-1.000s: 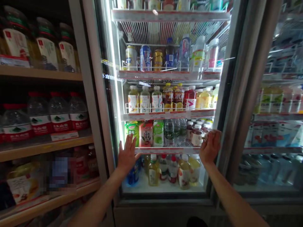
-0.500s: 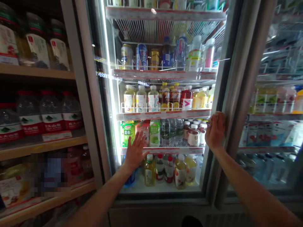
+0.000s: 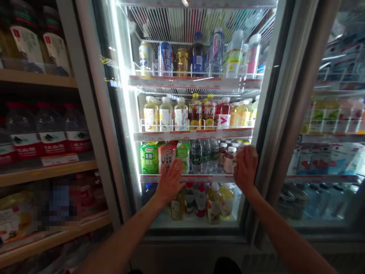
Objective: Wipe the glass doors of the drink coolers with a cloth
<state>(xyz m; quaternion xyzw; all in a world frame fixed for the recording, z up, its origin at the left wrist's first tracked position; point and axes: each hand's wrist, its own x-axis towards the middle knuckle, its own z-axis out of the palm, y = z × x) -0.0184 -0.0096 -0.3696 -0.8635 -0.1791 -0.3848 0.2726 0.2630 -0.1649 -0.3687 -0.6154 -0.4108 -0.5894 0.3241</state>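
The glass door [image 3: 159, 222] barred access to the bottles behind it. Across its face, a lateral passage lay open between the left hand [image 3: 170, 182] and the right hand [image 3: 245, 163], and a tall span extended above both. The metal upright [image 3: 303, 95] bounded travel on the right; the shelf post [image 3: 82, 99] bounded it on the left.

Reaching up to fridge door [image 3: 188, 233] with bare left arm [image 3: 128, 234] and bare right arm [image 3: 285, 229].
Holding left hand [image 3: 170, 183] at door's lower part, left of centre, with fingers slightly parted and thumb toward door's right edge; cannot tell if touching. Holding right hand [image 3: 245, 168] slightly higher, close to door's right edge, with fingers together and tips blurred. Slanting both forearms inward from below door.
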